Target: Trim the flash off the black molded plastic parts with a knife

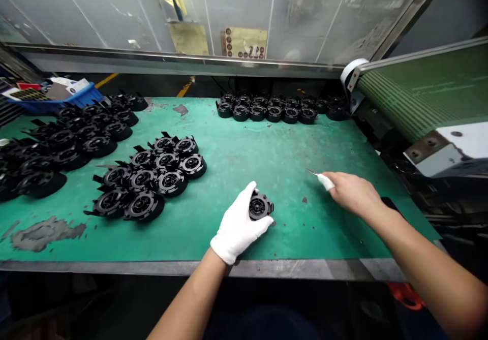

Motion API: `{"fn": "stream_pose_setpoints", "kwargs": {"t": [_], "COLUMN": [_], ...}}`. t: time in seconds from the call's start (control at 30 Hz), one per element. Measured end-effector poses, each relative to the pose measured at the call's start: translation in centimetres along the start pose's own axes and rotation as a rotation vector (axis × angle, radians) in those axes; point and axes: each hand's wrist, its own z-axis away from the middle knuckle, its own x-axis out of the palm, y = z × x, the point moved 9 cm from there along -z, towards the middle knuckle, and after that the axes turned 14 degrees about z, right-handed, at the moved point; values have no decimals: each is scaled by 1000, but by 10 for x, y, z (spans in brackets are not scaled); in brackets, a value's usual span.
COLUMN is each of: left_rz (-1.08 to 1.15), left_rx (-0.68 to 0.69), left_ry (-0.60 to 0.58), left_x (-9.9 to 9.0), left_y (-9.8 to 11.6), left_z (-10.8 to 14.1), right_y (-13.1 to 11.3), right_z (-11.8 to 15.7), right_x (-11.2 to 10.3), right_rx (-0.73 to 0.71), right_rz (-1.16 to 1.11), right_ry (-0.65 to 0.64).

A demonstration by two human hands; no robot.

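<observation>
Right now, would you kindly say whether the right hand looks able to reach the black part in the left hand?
Likely yes: I see no obstacle between the right hand and the black part, whose face the left hand leaves partly uncovered.

Round black part [260,207], ribbed face up, tabs jutting from its rim, snug in the left grip [240,223] near the table's front edge [305,269], and there, slim tool [312,172], rightward, tip leftward, in the right grip [354,190]
</observation>
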Motion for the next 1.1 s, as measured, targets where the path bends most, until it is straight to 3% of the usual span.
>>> {"fn": "stream_pose_setpoints", "kwargs": {"t": [0.13, 0.17, 0.27, 0.33, 0.43, 0.5, 0.67, 0.97, 1.03, 1.1], "left_rz": [-43, -67, -73, -2, 91, 106, 62, -47, -54, -61], "left_rx": [116, 121, 37, -21, -36, -18, 34, 109, 116, 125], "left_ry": [-447, -448, -183, -76, -80, -21, 134, 136, 125, 116], "left_x": [-13, -28, -82, -94, -70, -55, -44, -47, -47, -48], "left_y": [13, 13, 3, -6, -13, -17, -22, -20, -20, -19], "left_z": [1, 1, 0, 9, 25, 30, 31, 31, 31, 30], "right_y": [-26, -36, -56, -67, -94, -118, -155, -165, -157, -131], "right_z": [16, 22, 36, 42, 52, 60, 70, 64, 53, 35], "right_x": [7, 10, 16, 16, 9, 5, 5, -22, -22, -19], "right_rx": [-189, -241, -310, -328, -389, -428, -417, -397, -351, -219], "right_rz": [-135, -169, -239, -279, -346, -360, -234, 139, 154, 164], "right_ry": [1, -11, -26, -20, 10, 20, -37, -112, -119, -123]}}
